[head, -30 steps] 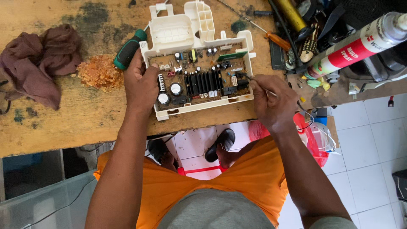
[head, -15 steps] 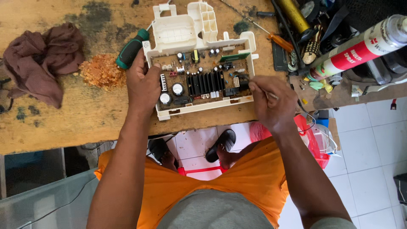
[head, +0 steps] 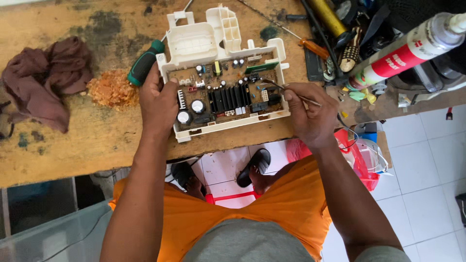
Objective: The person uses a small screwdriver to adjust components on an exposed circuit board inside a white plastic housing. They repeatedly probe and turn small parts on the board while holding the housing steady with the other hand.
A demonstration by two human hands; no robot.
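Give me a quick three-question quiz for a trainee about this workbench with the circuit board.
1. True or false: the left hand rests on the left edge of the circuit board.
2. Which thing lies just left of that hand? A) green-handled screwdriver B) hammer C) tape roll
3. Fill in: the right hand holds a thin ____ probe whose tip is at the board's right part.

Key
1. True
2. A
3. metal

Extra note: a brown rag lies at the bench's far left, beside orange crumbs.
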